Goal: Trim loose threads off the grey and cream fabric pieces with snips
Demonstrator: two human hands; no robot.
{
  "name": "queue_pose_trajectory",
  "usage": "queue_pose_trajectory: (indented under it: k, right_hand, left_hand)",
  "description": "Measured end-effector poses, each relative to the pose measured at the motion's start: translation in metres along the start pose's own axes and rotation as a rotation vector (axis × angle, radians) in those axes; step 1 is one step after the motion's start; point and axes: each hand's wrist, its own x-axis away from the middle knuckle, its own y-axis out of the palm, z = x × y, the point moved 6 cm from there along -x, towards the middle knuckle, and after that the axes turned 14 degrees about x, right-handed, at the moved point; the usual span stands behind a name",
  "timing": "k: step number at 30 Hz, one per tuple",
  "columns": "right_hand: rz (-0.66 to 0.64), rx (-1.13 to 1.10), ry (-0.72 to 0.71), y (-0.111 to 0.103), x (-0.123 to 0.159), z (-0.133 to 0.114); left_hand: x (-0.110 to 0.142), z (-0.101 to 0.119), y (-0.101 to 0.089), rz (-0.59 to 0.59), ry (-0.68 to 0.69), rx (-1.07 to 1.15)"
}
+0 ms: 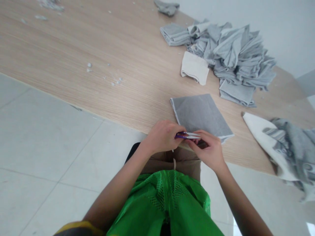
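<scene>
My left hand is closed around the purple handles of small thread snips, whose two silver blades point right. Curled at the blade tips is my right hand, thumb and fingers drawn together; what they pinch is hidden. Both hands are at the table's near edge, by the lower side of a folded grey cloth. Pale stitching runs along the borders of this cloth, and its near corner hangs by my right hand.
A heap of grey cloths lies at the back right, with a whitish folded cloth before it. More cloths hang over the right edge. Lint bits dot the wooden table.
</scene>
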Motion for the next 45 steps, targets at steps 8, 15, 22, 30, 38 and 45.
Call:
queue_pose_trajectory:
  k: [8,15,22,30,38,45]
  right_hand:
    - [-0.010,0.017,-0.013,-0.003,0.000,-0.006]
    - [-0.154,-0.162,0.184,0.004,-0.003,0.010]
    - [-0.234,-0.161,0.231,0.008,-0.005,0.019]
    - [-0.316,-0.292,0.232,0.007,-0.006,0.018]
    - [-0.293,-0.394,0.267,0.006,-0.004,0.022]
    - [-0.253,-0.432,0.283,0.005,-0.001,0.023]
  left_hand:
    - [0.001,-0.002,0.002,0.004,0.008,-0.028]
    - [0.001,-0.001,0.002,0.003,0.024,-0.015]
    - [0.001,0.000,0.002,0.006,0.034,0.016]
    - [0.002,0.000,0.002,-0.001,0.050,0.033]
    - [0.003,0.000,0.003,0.006,0.078,0.032]
    - [0.002,0.000,0.002,0.021,0.063,0.024]
